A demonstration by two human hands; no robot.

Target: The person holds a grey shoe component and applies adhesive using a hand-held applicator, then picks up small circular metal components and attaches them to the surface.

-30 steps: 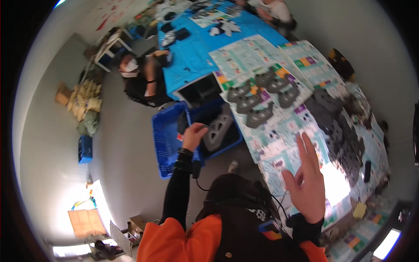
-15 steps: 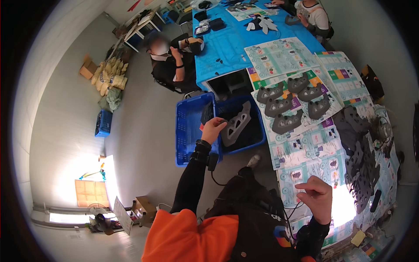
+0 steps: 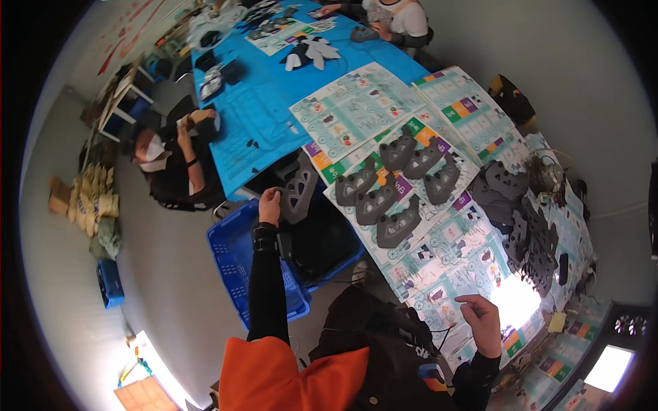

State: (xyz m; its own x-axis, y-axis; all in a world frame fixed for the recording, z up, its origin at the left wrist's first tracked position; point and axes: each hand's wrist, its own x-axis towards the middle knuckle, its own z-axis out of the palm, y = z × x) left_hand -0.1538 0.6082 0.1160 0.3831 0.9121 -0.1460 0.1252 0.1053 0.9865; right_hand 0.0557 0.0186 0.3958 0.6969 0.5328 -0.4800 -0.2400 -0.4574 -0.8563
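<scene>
Lifted from blue crate (image 3: 236,270): grey piece (image 3: 299,196) | left hand (image 3: 269,205) gripped it | right hand (image 3: 483,323) loosely curled, empty, over printed sheets (image 3: 466,264)

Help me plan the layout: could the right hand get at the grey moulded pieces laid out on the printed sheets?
Probably yes. The right hand rests free on the table edge, holding nothing, and only flat printed sheets lie between it and the nearest grey moulded piece. The left hand is busy gripping another grey piece over the blue crate.

Grey floor (image 3: 82,288) runs under a long bench (image 3: 253,116) with a blue cover; bright light patch (image 3: 147,346) falls low on the floor.
</scene>
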